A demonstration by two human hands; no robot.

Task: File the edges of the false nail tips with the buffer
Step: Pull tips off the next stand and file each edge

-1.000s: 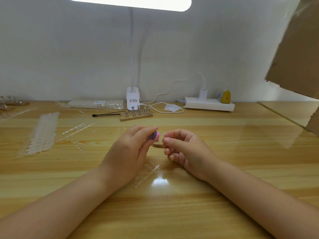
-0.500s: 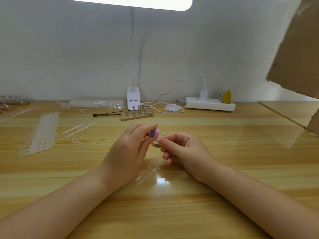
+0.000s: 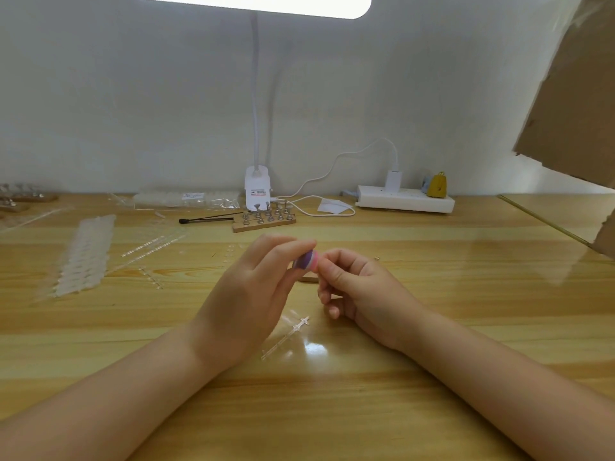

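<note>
In the head view, two bare forearms reach in over a glossy, pale wooden tabletop (image 3: 432,327) with long grain lines and a bright patch of reflected lamp light. The left hand (image 3: 246,294) has its fingers curled in a close grip around a small, rounded purple-and-pink foam buffer block (image 3: 307,261), of which only the striped end shows between forefinger and thumb. The right hand (image 3: 359,294) meets it just beside that end, thumb and forefinger pinched tightly together against the buffer; whatever they pinch is too small to make out, so the false nail tip itself cannot be told. Below the hands lies a thin clear plastic strip with a small cross-shaped end (image 3: 286,334), flat on the wood. Behind the fingers, a small tan wooden piece (image 3: 307,278) peeks out on the surface. Farther back stands a small wooden block studded with short metal nail stands (image 3: 264,219), and left of it a slim black-tipped stick (image 3: 206,220). At the left lie a long sheet of translucent ridged nail tips (image 3: 85,257) and several clear plastic strips (image 3: 153,244), with a crinkled clear plastic packet (image 3: 186,199) near the wall. A white clip lamp with a slender neck (image 3: 256,188) rises to a glowing oblong head, and its white cable runs to a white rectangular power strip (image 3: 406,201), beside which sits a small mustard-yellow object (image 3: 437,186). Rough brown cardboard (image 3: 572,94) fills the right edge.
</note>
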